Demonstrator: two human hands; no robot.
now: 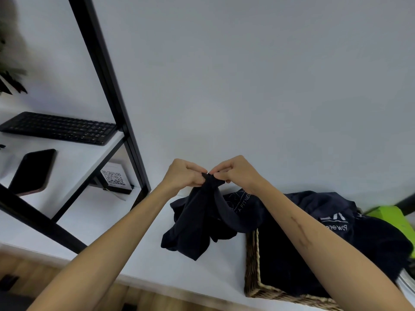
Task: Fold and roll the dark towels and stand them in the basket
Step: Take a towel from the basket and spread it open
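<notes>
Both hands meet above the white counter (157,261): the left hand (183,175) and the right hand (238,173) each pinch the bunched top edge of a dark towel (197,221), whose lower end hangs down to the counter just left of the wicker basket (252,265). More dark towels (325,221) fill the basket at the counter's right end. A green object (390,216) lies behind it. Left, a black-framed shelf (107,86) carries a keyboard (60,127) and phone (33,170); a QR-code card (114,178) stands below.
</notes>
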